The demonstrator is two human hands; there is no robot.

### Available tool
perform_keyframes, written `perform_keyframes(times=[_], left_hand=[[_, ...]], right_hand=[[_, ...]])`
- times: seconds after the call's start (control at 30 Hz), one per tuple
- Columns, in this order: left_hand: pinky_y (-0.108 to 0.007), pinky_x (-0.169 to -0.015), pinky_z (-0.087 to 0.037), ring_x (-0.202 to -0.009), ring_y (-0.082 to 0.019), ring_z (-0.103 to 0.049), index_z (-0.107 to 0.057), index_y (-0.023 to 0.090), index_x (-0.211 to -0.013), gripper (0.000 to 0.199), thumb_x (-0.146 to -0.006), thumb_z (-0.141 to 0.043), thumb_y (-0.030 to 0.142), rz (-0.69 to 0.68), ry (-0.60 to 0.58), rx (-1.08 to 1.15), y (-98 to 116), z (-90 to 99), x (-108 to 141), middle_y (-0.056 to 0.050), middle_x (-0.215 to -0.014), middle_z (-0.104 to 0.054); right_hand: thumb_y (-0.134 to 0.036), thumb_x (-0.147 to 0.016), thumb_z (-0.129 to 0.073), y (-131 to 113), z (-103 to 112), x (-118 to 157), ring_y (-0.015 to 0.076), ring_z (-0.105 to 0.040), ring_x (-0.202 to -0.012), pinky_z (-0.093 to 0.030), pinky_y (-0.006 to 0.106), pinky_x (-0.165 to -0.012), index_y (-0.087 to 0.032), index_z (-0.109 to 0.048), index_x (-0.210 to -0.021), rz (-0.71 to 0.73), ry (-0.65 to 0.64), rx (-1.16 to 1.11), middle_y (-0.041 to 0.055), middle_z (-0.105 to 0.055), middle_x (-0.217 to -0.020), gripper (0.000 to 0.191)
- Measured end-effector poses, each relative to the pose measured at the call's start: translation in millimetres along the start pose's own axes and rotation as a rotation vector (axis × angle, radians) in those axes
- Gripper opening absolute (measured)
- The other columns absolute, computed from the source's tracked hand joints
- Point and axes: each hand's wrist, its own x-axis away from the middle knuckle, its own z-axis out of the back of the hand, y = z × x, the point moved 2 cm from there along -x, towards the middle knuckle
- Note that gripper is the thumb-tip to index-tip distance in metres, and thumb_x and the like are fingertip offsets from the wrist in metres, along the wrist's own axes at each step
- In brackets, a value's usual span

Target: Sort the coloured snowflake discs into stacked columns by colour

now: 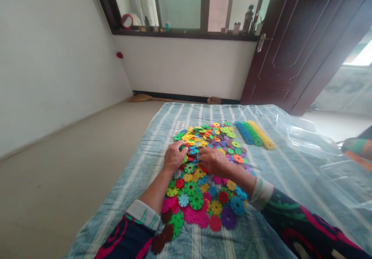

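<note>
On a striped blue cloth (pixel 133 202), the left hand (pixel 175 157) curls at the left of a notched-disc pile (pixel 192 189), the right hand (pixel 212 161) over its middle, grips unclear; right of the pile lie three disc rows (pixel 252 133), then clear tubs (pixel 312 142).

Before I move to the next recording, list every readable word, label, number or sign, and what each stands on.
"love": on the blue-and-white striped cloth, beside the pile of multicoloured notched plastic discs; characters before it are unclear.
Too small to read: any print on the tall dark bottle on the window ledge.
</note>
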Motion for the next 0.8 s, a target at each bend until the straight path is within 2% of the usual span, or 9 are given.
perform_keyframes(times=[0.1, 0.17, 0.33, 0.43, 0.53, 0.6, 0.67, 0.8], left_hand=[[-0.033, -0.1, -0.046, -0.106, -0.021, -0.063, -0.07, 0.019, -0.096, 0.027, -0.076, -0.054, 0.028, -0.001, 0.003, 0.002, -0.2, -0.1, -0.1, -0.006, -0.109, -0.072], [-0.033, -0.1, -0.045, -0.107, -0.021, -0.063, -0.069, 0.02, -0.095, 0.026, -0.076, -0.054, 0.028, -0.003, 0.003, 0.002, -0.5, -0.1, -0.3, -0.005, -0.11, -0.072], [-0.036, -0.1, -0.046, -0.107, -0.023, -0.063, -0.069, 0.018, -0.096, 0.029, -0.075, -0.053, 0.03, -0.013, -0.002, 0.01, -2.9, 0.0, -2.2, -0.008, -0.112, -0.071], [-0.036, -0.1, -0.046, -0.106, -0.023, -0.064, -0.069, 0.018, -0.097, 0.031, -0.076, -0.053, 0.033, -0.018, -0.001, 0.007, -6.6, -0.2, -4.4, -0.008, -0.112, -0.071], [-0.036, -0.1, -0.046, -0.106, -0.023, -0.064, -0.069, 0.018, -0.097, 0.031, -0.076, -0.052, 0.035, -0.028, 0.0, 0.0, -10.6, -0.8, -6.5, -0.007, -0.112, -0.071], [-0.036, -0.099, -0.047, -0.105, -0.023, -0.064, -0.069, 0.019, -0.097, 0.032, -0.076, -0.052, 0.036, -0.034, 0.002, -0.006, -12.5, -1.0, -7.7, -0.007, -0.111, -0.071], [-0.036, -0.099, -0.047, -0.105, -0.024, -0.064, -0.069, 0.019, -0.097, 0.033, -0.076, -0.052, 0.037, -0.035, 0.003, -0.013, -13.6, -0.8, -8.5, -0.007, -0.111, -0.071], [-0.035, -0.099, -0.047, -0.105, -0.024, -0.065, -0.069, 0.018, -0.098, 0.036, -0.076, -0.052, 0.039, -0.035, 0.0, -0.02, -14.5, 0.0, -9.7, -0.008, -0.112, -0.071]], right_hand=[[-0.018, -0.084, -0.061, 12.2, 4.2, 10.3, 0.018, -0.062, -0.094, -0.048, 0.03, -0.084, -0.016, -0.07, -0.077, -0.084, 0.127, -0.306, 0.0081, -0.067, -0.095, 0.011], [-0.022, -0.082, -0.064, 18.6, 6.2, 16.4, 0.0176, -0.064, -0.088, -0.049, 0.03, -0.08, -0.017, -0.071, -0.079, -0.155, 0.18, -0.456, 0.006, -0.069, -0.091, 0.01], [-0.03, -0.08, -0.066, 36.5, 17.9, 30.7, 0.0139, -0.059, -0.064, -0.044, 0.025, -0.061, -0.016, -0.073, -0.079, -0.362, 0.198, -0.54, 0.0002, -0.066, -0.068, 0.016], [-0.03, -0.082, -0.064, 58.0, 38.9, 41.2, 0.0128, -0.055, -0.06, -0.04, 0.024, -0.057, -0.017, -0.073, -0.077, -0.39, 0.207, -0.411, -0.001, -0.063, -0.063, 0.016], [-0.026, -0.085, -0.059, 91.6, 69.8, 53.9, 0.0144, -0.057, -0.068, -0.042, 0.025, -0.064, -0.02, -0.072, -0.08, -0.377, 0.193, -0.162, 0.0014, -0.066, -0.073, 0.015], [-0.021, -0.086, -0.056, 117.3, 89.7, 62.4, 0.0159, -0.059, -0.075, -0.042, 0.026, -0.07, -0.02, -0.071, -0.079, -0.395, 0.124, 0.05, 0.0041, -0.067, -0.082, 0.016], [-0.018, -0.087, -0.052, 140.4, 103.4, 69.8, 0.0163, -0.058, -0.079, -0.041, 0.026, -0.073, -0.019, -0.068, -0.07, -0.398, -0.044, 0.263, 0.0056, -0.064, -0.082, 0.023], [-0.014, -0.085, -0.049, 167.0, 114.9, 80.1, 0.0158, -0.056, -0.077, -0.04, 0.026, -0.074, -0.019, -0.062, -0.061, -0.407, -0.145, 0.355, 0.0053, -0.061, -0.078, 0.029]])
